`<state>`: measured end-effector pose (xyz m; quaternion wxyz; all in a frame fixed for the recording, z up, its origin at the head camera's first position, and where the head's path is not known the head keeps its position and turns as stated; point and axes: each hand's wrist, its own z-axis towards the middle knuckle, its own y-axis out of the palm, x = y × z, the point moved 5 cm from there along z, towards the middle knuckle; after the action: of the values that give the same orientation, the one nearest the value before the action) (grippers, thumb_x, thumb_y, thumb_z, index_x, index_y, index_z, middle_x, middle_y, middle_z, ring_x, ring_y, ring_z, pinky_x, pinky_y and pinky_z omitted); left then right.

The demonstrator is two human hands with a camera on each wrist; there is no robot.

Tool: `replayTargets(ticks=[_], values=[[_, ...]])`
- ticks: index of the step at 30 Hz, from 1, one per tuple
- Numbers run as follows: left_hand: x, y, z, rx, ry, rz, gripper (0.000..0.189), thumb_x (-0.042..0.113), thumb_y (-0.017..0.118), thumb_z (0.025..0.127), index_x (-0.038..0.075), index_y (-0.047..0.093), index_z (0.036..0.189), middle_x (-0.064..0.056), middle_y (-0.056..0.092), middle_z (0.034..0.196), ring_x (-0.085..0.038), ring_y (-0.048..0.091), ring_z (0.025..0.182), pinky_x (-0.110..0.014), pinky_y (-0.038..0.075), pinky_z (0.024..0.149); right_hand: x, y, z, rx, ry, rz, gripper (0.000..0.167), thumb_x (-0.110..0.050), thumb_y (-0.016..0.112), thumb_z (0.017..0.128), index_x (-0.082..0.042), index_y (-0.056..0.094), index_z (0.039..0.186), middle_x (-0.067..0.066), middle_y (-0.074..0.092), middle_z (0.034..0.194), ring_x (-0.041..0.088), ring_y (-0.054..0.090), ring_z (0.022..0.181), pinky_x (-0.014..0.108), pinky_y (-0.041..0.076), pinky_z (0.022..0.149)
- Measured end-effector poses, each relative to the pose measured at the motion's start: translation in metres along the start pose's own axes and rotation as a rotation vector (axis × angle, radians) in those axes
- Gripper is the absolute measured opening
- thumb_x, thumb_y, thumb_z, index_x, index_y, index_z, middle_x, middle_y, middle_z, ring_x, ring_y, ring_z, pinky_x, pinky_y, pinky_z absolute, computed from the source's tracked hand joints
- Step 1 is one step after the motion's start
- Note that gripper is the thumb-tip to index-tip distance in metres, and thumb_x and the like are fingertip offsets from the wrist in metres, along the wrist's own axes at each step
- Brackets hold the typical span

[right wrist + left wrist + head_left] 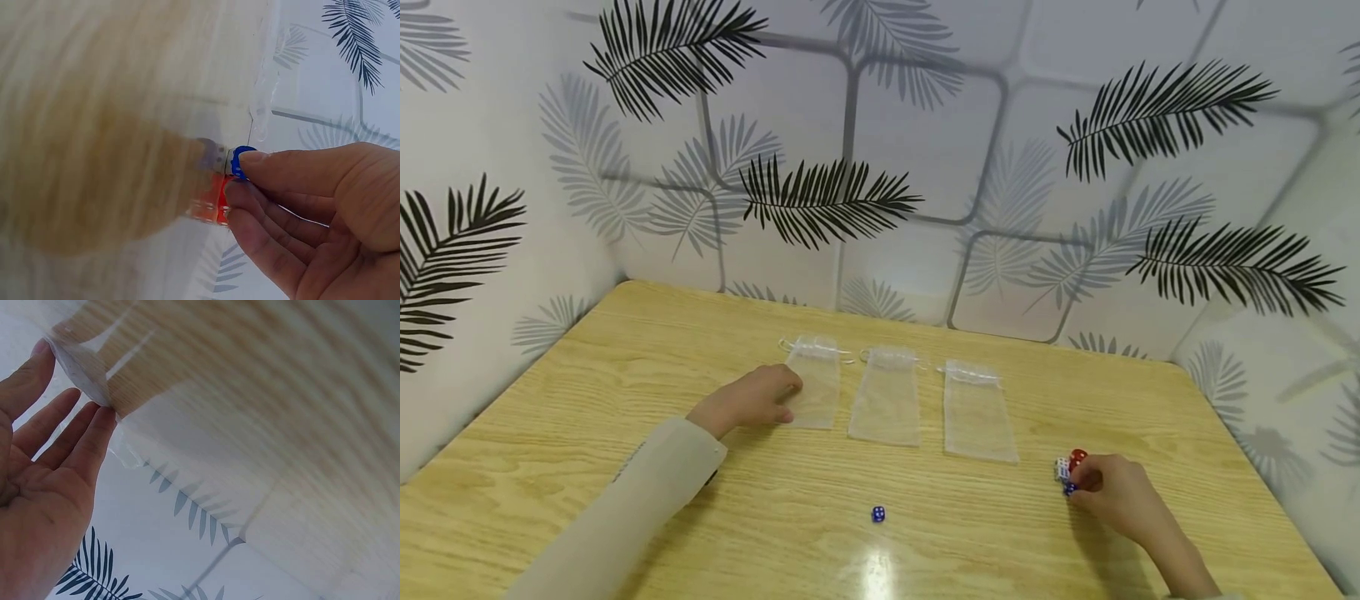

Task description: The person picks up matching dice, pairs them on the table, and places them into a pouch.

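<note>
As I look on from my remote seat, left hand (758,400): palm down at the near left edge of the left bag (818,396), thumb and fingers well apart and only gently bent, tips touching the sheer fabric; from the wrist view I cannot tell whether they take any weight.
Right hand (1116,492): fingers curled narrow, thumb and fingertip pinching a blue die (1071,489); whether it is clear of the wood I cannot tell.
Dice at the right hand: white dice (1062,469) just beside the blue one, with a red die (1078,457) behind the fingertips; the hand covers part of the cluster, so I can give no count.
Lone die (878,514): blue with white pips, by itself on the table, nearer the person than the bags and well apart from both hands.
Bags: three, translucent white, lying flat in a row, gathered drawstring ends towards the wall; the middle bag (886,404) lies between the other two, the right bag (979,415) nearest the dice cluster.
Table (760,525): pale wood grain, a bright glare spot near its front.
Wall (917,150): light, printed with black and grey fronds.
Sleeve (640,508): pale, along the left forearm.
</note>
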<state>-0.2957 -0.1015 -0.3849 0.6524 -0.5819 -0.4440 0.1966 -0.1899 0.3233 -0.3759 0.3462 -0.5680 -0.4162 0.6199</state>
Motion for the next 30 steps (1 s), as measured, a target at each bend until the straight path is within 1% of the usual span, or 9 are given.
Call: replayTargets(ticks=[7, 12, 18, 24, 30], values=[[-0.002, 0.001, 0.001, 0.010, 0.011, 0.000, 0.041, 0.014, 0.066, 0.089, -0.006, 0.055, 0.123, -0.022, 0.056, 0.126, -0.037, 0.053, 0.116, -0.048, 0.044, 0.097, -0.008, -0.002, 0.000, -0.009, -0.029, 0.022, 0.013, -0.005, 0.077, 0.073, -0.004, 0.066, 0.079, 0.001, 0.067, 0.075, 0.009, 0.060, 0.068, 0.022, 0.049, 0.058], [-0.001, 0.000, 0.001, 0.009, 0.008, -0.005, 0.042, 0.014, 0.066, 0.089, -0.006, 0.055, 0.124, -0.022, 0.055, 0.127, -0.038, 0.052, 0.117, -0.048, 0.044, 0.098, -0.018, 0.000, -0.001, -0.017, -0.041, 0.053, 0.011, -0.004, 0.076, 0.075, -0.003, 0.066, 0.079, 0.001, 0.067, 0.076, 0.010, 0.061, 0.069, 0.021, 0.050, 0.059], [0.000, -0.001, 0.001, 0.004, 0.001, -0.006, 0.042, 0.014, 0.066, 0.089, -0.006, 0.055, 0.124, -0.022, 0.055, 0.128, -0.038, 0.052, 0.118, -0.048, 0.043, 0.099, -0.034, 0.006, -0.001, -0.046, -0.049, 0.100, 0.008, -0.001, 0.072, 0.077, -0.003, 0.067, 0.082, 0.001, 0.065, 0.078, 0.011, 0.061, 0.070, 0.019, 0.050, 0.059], [0.000, 0.000, 0.001, 0.000, -0.004, -0.007, 0.042, 0.013, 0.066, 0.089, -0.006, 0.055, 0.125, -0.022, 0.055, 0.128, -0.038, 0.052, 0.119, -0.048, 0.043, 0.099, -0.052, 0.012, 0.001, -0.069, -0.084, 0.121, 0.006, 0.000, 0.071, 0.079, -0.004, 0.067, 0.082, 0.000, 0.066, 0.077, 0.009, 0.061, 0.068, 0.018, 0.050, 0.059], [0.000, 0.000, -0.001, -0.001, -0.002, -0.013, 0.042, 0.013, 0.066, 0.089, -0.006, 0.055, 0.125, -0.023, 0.054, 0.128, -0.038, 0.052, 0.118, -0.049, 0.043, 0.099, -0.073, 0.016, 0.004, -0.094, -0.153, 0.169, 0.005, -0.003, 0.070, 0.081, -0.005, 0.066, 0.082, 0.000, 0.065, 0.077, 0.006, 0.060, 0.067, 0.019, 0.050, 0.058]])
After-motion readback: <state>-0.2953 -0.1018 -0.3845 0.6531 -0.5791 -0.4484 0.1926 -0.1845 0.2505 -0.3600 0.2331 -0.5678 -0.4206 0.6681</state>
